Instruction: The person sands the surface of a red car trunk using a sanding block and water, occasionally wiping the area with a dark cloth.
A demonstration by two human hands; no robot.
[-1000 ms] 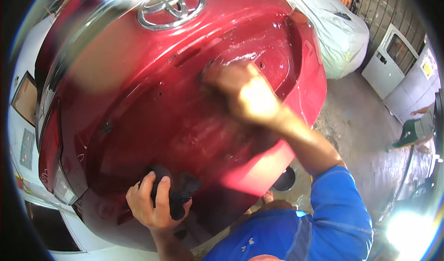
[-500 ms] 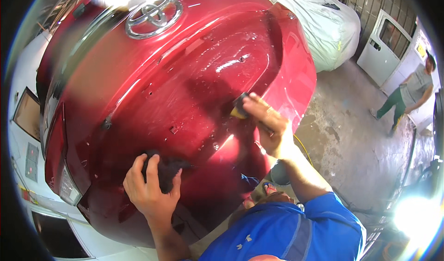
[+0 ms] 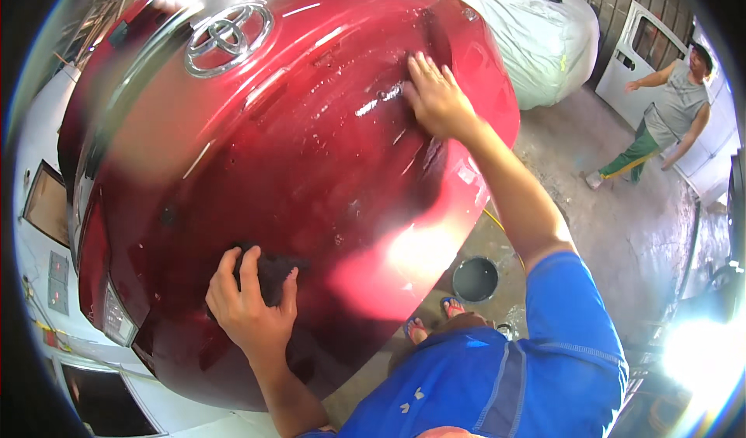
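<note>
A wet, glossy red car panel [image 3: 311, 166] fills the middle, with a chrome emblem [image 3: 228, 38] toward its top. My left hand [image 3: 252, 306] rests at the lower left of the panel, fingers curled over a crumpled dark cloth or pad [image 3: 272, 275]. My right hand [image 3: 439, 96] lies on the upper right of the panel with fingers stretched out, beside pale wet streaks. Whatever may be under its palm is hidden.
A car under a pale cover [image 3: 559, 57] stands beyond the panel. Another person [image 3: 672, 112] walks at the right near a detached door [image 3: 629, 57]. A dark bucket [image 3: 475, 280] and yellow hose [image 3: 493, 220] lie by my feet. A white vehicle [image 3: 47, 205] is at left.
My right hand has moved up to the panel's upper right; the yellow-and-black pad seen under it earlier no longer shows. My left hand stays low on the panel. The other person has come nearer.
</note>
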